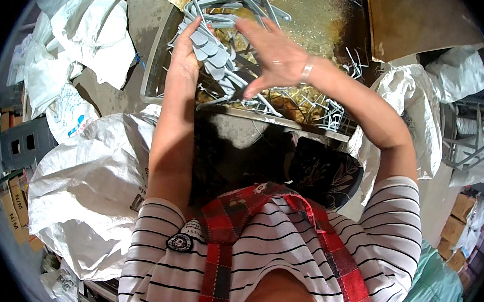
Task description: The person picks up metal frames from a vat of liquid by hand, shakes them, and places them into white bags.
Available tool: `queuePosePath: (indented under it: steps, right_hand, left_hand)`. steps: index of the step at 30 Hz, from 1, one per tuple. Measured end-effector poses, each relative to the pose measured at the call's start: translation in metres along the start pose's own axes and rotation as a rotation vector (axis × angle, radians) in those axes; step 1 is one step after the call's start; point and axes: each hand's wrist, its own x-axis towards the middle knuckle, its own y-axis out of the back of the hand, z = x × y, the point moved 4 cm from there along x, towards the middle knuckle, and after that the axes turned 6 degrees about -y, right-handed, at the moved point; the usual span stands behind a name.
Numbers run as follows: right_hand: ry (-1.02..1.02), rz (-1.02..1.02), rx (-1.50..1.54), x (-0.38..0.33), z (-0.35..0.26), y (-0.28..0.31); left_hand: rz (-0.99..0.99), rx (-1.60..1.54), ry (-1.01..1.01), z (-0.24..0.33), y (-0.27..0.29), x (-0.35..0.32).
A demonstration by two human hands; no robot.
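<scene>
A bundle of grey plastic pieces [209,52], curved into loops with flat rounded ends, is gripped in my left hand [185,56]. They overlap in a fanned stack above the near left part of a worn, metal-edged worktable [309,41]. The left thumb and fingers close round the bundle's left side, though some fingers are hidden behind it. My right hand [281,56], slightly blurred, hovers at the bundle's right side with its fingers and thumb spread. Nothing shows in that palm. A clear band circles the right wrist.
Thin pale plastic scraps [333,115] litter the table's near edge. A brown board [421,26] stands at the far right. White woven sacks [93,186] crowd the left side, and another white sack [421,117] lies right. Cardboard boxes [463,209] are stacked at the right rim.
</scene>
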Motion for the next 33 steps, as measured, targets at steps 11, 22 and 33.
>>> queuePosePath:
  steps: [11, 22, 33]
  right_hand:
    - [-0.061, -0.126, 0.036, 0.041, 0.015, -0.061]
    - [-0.391, -0.748, -0.086, 0.026, -0.007, -0.030]
    - [-0.993, -0.350, 0.747, 0.002, 0.070, -0.109]
  left_hand:
    - [0.158, -0.154, -0.119, 0.001, 0.009, 0.005]
    - [0.369, -0.223, -0.510, 0.015, 0.008, -0.004]
    - [0.294, -0.212, -0.506, 0.035, 0.005, -0.011]
